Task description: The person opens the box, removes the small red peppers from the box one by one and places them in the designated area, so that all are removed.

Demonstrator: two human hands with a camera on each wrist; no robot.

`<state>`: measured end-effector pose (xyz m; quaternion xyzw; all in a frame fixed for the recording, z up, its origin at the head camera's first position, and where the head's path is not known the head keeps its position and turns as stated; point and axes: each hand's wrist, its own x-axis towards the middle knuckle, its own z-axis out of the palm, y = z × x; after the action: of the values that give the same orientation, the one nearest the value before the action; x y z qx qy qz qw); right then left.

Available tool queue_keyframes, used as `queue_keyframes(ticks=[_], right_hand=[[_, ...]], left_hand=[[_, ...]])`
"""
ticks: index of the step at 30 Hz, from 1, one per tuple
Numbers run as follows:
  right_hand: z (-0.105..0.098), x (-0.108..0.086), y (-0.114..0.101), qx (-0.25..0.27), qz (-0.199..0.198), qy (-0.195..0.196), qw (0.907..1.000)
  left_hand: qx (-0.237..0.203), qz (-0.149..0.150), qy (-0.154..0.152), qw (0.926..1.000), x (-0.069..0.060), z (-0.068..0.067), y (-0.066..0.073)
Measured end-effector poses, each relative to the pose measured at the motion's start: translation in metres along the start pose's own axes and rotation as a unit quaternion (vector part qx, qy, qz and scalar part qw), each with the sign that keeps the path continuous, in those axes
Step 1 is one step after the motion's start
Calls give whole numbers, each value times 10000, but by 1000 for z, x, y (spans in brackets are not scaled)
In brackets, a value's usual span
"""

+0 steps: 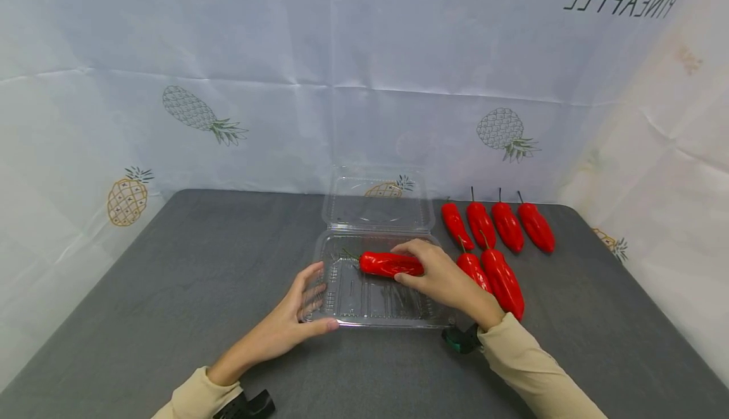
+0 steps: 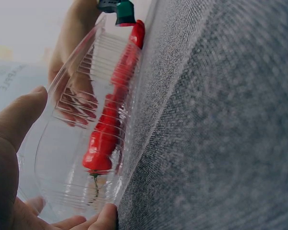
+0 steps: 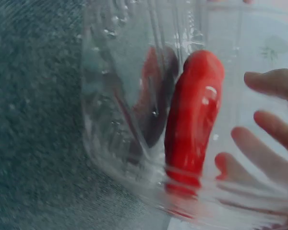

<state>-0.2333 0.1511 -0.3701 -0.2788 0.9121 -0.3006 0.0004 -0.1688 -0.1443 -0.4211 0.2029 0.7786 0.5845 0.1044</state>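
A clear plastic clamshell container (image 1: 353, 308) stands on the grey table, its lid (image 1: 378, 207) tipped back away from me. Inside, toward the back, one red pepper (image 1: 378, 264) lies crosswise, green stem to the left. My left hand (image 1: 279, 327) holds the container's front left corner, fingers along the left side and thumb at the front edge. Over the pepper's right end is my right hand (image 1: 435, 273). In the right wrist view its fingers (image 3: 249, 143) are spread apart beside the pepper (image 3: 194, 124), not closed round it.
To the container's right lie several more red peppers (image 1: 507, 226), with two nearer ones (image 1: 504, 283) close to my right forearm. A white cloth (image 1: 364, 45) printed with pineapples hangs behind the grey table (image 1: 216, 254). Each wrist carries a dark device (image 1: 245, 405).
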Motion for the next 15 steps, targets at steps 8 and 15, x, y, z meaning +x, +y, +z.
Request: queue_keyframes(ticks=[8,15], right_hand=[[7,0,0,-344,-200,-114,9991],[10,-1,-3,-591,-40,-259,9979]], left_hand=[[9,33,3,10000,0,0,1],[7,79,13,10000,0,0,0]])
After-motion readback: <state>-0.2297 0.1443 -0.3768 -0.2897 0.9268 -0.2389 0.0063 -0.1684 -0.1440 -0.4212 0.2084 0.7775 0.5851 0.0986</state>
